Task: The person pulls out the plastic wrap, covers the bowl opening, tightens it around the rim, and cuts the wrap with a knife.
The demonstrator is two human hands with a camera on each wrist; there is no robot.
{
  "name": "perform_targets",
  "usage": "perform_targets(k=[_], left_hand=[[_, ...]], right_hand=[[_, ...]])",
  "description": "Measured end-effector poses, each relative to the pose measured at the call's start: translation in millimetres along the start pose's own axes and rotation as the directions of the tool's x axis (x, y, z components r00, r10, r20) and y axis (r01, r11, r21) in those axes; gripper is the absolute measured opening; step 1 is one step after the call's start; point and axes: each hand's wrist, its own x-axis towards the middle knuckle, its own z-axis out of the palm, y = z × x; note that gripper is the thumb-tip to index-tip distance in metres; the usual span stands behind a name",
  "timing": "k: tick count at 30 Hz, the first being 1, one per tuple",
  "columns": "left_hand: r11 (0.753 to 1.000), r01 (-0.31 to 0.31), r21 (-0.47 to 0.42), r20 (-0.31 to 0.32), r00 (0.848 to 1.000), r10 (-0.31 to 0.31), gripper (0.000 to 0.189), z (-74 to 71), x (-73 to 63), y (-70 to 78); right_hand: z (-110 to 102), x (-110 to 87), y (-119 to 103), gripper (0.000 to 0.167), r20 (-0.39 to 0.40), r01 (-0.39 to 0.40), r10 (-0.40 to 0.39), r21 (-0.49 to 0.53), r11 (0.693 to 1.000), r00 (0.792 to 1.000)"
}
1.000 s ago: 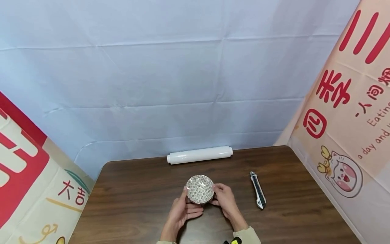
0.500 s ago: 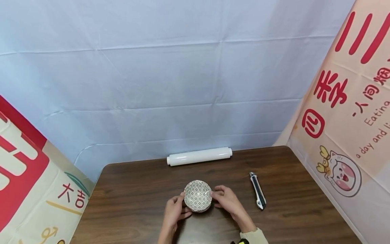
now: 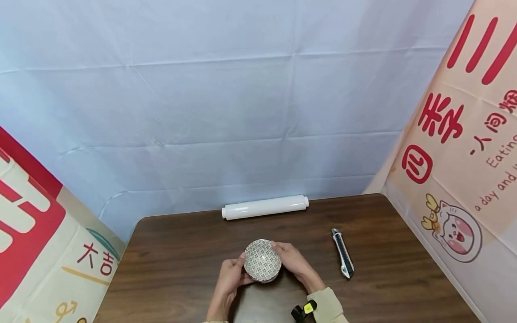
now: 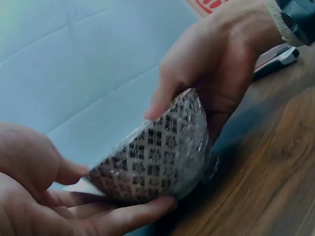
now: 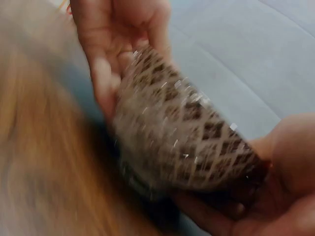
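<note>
A small bowl with a dark-and-white lattice and flower pattern (image 3: 262, 261) is held between both hands above the table. Clear plastic film (image 4: 201, 130) covers it, crinkled and shiny along the outer wall in the left wrist view. My left hand (image 3: 232, 279) grips the bowl's left side, thumb at the rim and fingers stretched beneath. On the opposite side, my right hand (image 3: 294, 260) grips the rim with its thumb on the edge. The right wrist view, blurred, shows the patterned bowl wall (image 5: 177, 132) tilted between the two hands.
A white roll of film (image 3: 265, 207) lies along the back edge of the brown wooden table (image 3: 181, 260). To the right of the hands rests a utility knife (image 3: 343, 254). A pale cloth backdrop (image 3: 210, 112) hangs behind, with printed banners at both sides.
The bowl has come slightly nearer the person than a second ago. My right hand, looser at the bowl's right side half a second ago, now holds the rim farther toward the back.
</note>
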Motion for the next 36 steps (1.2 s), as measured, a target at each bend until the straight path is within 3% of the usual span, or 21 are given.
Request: perform_targets(k=[4,8,11,16,22,24,27,31,36], left_hand=[[1.0,-0.018,0.002,-0.014,1.0,0.018,0.05,3.1,0.0,2.5],[0.999,-0.022,0.039,-0.054,0.998,0.024,0.047,5.0,-2.4,3.8],[0.993,-0.027,0.117,-0.095,0.995,0.038,0.047,6.0,-4.5,4.8],[0.961,-0.024,0.277,-0.172,0.982,0.075,0.048,7.0,-6.7,7.9],[0.943,-0.014,0.331,-0.19,0.978,0.081,0.055,3.6,-3.6,7.7],[0.947,-0.004,0.321,-0.187,0.98,0.068,0.063,1.2,-4.7,5.0],[0.971,0.026,0.237,-0.156,0.988,0.012,0.074,-2.3,-9.9,-0.4],[0.994,0.061,0.095,-0.065,0.996,-0.055,0.073,-3.6,-18.1,-6.4],[0.999,0.044,0.015,0.003,0.999,-0.044,0.066,0.9,-19.1,-9.9]], right_hand=[[1,2.0,-2,0.045,-0.045,0.0,0.001,0.035,0.999,0.999],[4,2.1,-3,0.042,-0.053,0.006,-0.004,0.047,0.999,0.999],[5,0.0,-3,0.042,-0.031,-0.006,0.007,0.049,0.999,0.999],[5,-4.4,-3,0.047,0.01,-0.031,0.03,0.082,0.996,0.999],[0,-9.3,-3,0.051,0.038,-0.066,0.06,0.162,0.985,0.997],[0,-11.2,-2,0.05,0.03,-0.062,0.058,0.154,0.986,0.998],[-2,-14.6,-3,0.049,0.023,-0.063,0.061,0.124,0.99,0.998],[-4,-14.9,-6,0.051,-0.012,-0.071,0.072,0.062,0.996,0.997],[-1,-10.1,-5,0.065,-0.017,-0.031,0.031,0.023,0.999,0.999]])
